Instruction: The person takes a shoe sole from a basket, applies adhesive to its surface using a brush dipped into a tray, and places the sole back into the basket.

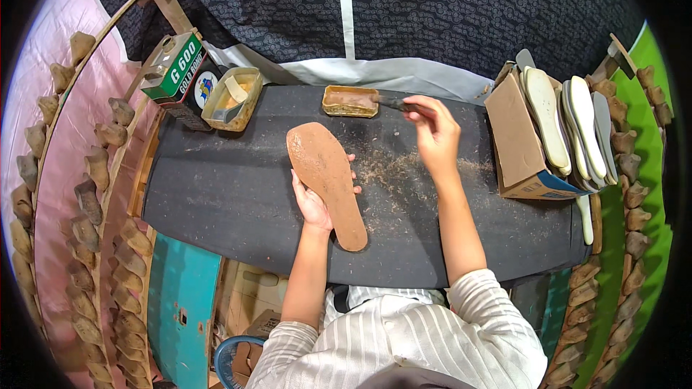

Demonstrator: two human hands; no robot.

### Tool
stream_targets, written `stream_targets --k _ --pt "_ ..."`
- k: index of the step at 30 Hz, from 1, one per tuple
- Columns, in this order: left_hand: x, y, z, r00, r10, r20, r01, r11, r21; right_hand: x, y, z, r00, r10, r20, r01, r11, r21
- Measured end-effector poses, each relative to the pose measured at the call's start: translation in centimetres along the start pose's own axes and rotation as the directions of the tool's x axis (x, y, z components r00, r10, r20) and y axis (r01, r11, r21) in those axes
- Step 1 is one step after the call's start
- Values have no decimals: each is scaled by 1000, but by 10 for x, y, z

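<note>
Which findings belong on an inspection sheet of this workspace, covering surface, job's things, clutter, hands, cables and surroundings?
Surface: dark tabletop, littered with light shavings
Job's things: brown sole, glossy near its wide end; dark tool, its end at the small tub
Clutter: green-and-black can, larger tub holding a spatula, box of insoles
Hands: left hand holds the sole; right hand grips the tool
Cables: nothing seen
Surroundings: racked shoe lasts on both sides, dark patterned curtain beyond
</note>
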State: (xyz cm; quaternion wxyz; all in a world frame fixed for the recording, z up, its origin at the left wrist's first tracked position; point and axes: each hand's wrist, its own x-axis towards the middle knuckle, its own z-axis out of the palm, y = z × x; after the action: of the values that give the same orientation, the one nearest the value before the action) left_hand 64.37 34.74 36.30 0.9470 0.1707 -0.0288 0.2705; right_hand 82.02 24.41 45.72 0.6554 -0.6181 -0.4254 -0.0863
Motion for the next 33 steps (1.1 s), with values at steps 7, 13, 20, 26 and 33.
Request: stream_targets --k 7,13,20,26,33 --pt "2 -3 -3 998 -52 45 55 996 -65 24 68 44 986 6 169 9 996 -85" --pt "-1 -4 5 999 -38 8 38 999 -16 36 91 53 974 43 221 -4 984 -176" --pt "-3 -3 10 999 -37 -23 38 999 26 35 87 54 973 50 224 -14 987 -159" --pt "-1 -6 9 998 -60 -23 61 997 37 30 83 50 979 4 203 31 985 -172" --pt "-1 -8 8 995 -92 -44 94 994 47 5 25 37 996 -56 69 55 998 26"
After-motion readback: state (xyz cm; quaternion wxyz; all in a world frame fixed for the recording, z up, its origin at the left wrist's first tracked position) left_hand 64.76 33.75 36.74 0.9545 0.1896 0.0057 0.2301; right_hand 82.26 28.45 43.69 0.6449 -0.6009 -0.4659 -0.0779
